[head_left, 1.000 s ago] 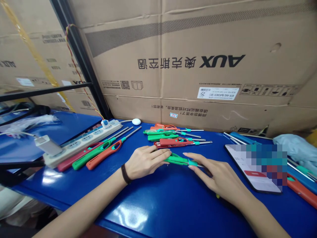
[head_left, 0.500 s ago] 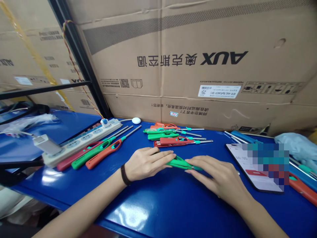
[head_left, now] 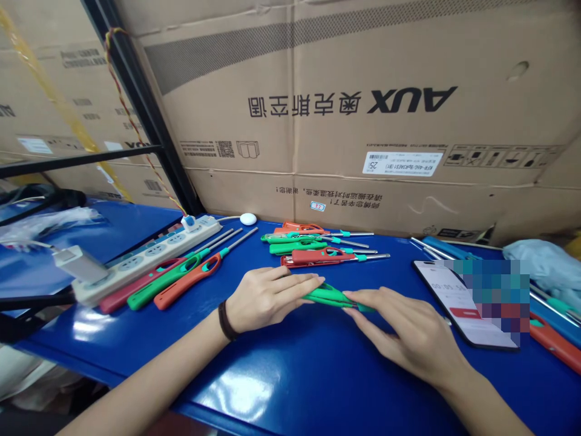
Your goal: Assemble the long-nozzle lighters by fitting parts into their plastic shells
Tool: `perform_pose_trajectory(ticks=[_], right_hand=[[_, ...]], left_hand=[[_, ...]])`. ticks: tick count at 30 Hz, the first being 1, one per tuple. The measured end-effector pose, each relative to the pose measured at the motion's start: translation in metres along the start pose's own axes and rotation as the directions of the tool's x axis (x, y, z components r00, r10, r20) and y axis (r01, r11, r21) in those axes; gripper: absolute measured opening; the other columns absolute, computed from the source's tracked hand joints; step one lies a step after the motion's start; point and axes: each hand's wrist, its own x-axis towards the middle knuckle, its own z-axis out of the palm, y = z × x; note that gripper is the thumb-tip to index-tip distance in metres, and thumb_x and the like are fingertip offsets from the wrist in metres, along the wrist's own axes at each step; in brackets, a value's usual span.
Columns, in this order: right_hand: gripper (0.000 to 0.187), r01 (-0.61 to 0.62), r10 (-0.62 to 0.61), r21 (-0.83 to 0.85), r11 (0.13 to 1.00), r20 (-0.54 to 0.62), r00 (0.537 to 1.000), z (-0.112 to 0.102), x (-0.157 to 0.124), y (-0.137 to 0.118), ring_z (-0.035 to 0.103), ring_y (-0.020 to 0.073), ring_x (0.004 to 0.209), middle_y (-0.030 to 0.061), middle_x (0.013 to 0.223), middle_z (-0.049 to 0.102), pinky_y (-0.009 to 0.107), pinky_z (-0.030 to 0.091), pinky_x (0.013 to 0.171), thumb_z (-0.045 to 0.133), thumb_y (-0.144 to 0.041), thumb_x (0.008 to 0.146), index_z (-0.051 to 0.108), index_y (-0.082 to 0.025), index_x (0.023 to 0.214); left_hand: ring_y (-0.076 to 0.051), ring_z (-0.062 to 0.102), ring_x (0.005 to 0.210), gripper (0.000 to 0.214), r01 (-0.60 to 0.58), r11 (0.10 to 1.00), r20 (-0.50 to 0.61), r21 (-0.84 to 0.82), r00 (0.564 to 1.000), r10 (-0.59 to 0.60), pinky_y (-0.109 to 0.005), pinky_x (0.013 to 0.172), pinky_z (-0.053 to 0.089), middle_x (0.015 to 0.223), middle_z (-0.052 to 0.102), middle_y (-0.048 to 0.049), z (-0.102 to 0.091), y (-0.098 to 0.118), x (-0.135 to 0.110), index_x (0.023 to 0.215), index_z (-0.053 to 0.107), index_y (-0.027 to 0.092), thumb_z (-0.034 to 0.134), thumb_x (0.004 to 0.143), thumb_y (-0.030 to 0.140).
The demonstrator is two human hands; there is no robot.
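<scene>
Between my two hands, just above the blue table (head_left: 272, 375), is a green long-necked lighter (head_left: 327, 295). My left hand (head_left: 265, 300) is wrapped round its handle end, hiding that part. The thumb and fingers of my right hand (head_left: 403, 324) pinch the other end, where a bit of teal shows. Beyond my hands lie several lighters, among them a red lighter (head_left: 318, 257) whose casing looks opened and a green lighter (head_left: 295, 246). Three more lie to the left, the nearest an orange lighter (head_left: 186, 283).
A white power strip (head_left: 145, 257) with a plugged-in charger (head_left: 82, 264) runs along the left. At right lies a phone (head_left: 436, 290), partly pixelated, beside more lighters and a pale plastic bag (head_left: 542, 263). A large cardboard box (head_left: 318, 54) stands behind; a black metal post (head_left: 140, 103) rises at left.
The green lighter has tilted slightly, and my right hand has shifted a little to the right while still pinching its end. My left hand keeps its grip.
</scene>
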Motion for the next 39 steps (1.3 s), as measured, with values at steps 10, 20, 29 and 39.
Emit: perform_pose_trajectory(ticks=[10,20,29,39], right_hand=[[0.018,-0.059,0.06,-0.011,0.998,0.079,0.995,0.005,-0.001,0.001,0.07,0.0146,0.081,0.0012,0.1,0.074,0.025,0.051,0.074,0.055,-0.021,0.093,0.06,-0.02,0.11],[0.015,-0.043,0.042,-0.001,0.999,0.182,0.982,0.007,-0.001,0.003,0.069,0.0162,0.079,0.0026,0.094,0.072,0.027,0.05,0.066,0.048,-0.02,0.095,0.059,-0.02,0.105],[0.021,-0.112,0.089,0.096,0.989,0.218,0.972,0.012,0.001,-0.002,0.069,0.0165,0.088,0.002,0.102,0.071,0.026,0.052,0.073,0.054,-0.034,0.093,0.058,-0.023,0.11],[0.017,0.021,-0.022,0.003,1.0,0.196,0.98,0.018,0.004,-0.007,0.063,0.0206,0.084,0.0079,0.091,0.069,0.031,0.053,0.069,0.046,-0.021,0.096,0.06,-0.015,0.102]], left_hand=[[-0.015,0.066,0.075,0.026,-0.02,1.0,-0.004,0.01,1.0,0.02,-0.024,0.06,0.051,0.106,0.072,-0.0037,0.001,-0.001,-0.001,0.118,0.059,0.016,0.053,0.094,0.026],[-0.017,0.068,0.08,0.026,-0.006,0.981,0.046,-0.193,0.999,0.015,-0.027,0.069,0.055,0.109,0.07,-0.0074,0.009,0.003,-0.002,0.117,0.057,0.012,0.048,0.095,0.022],[-0.017,0.067,0.072,0.025,0.023,0.978,0.105,-0.208,0.994,-0.001,-0.026,0.063,0.055,0.102,0.072,-0.0066,0.008,0.009,0.002,0.11,0.061,0.012,0.045,0.097,0.025],[-0.018,0.069,0.077,0.025,0.085,0.962,0.121,-0.258,0.991,-0.055,-0.028,0.064,0.056,0.104,0.071,-0.009,0.013,0.021,0.001,0.108,0.062,0.012,0.045,0.096,0.025]])
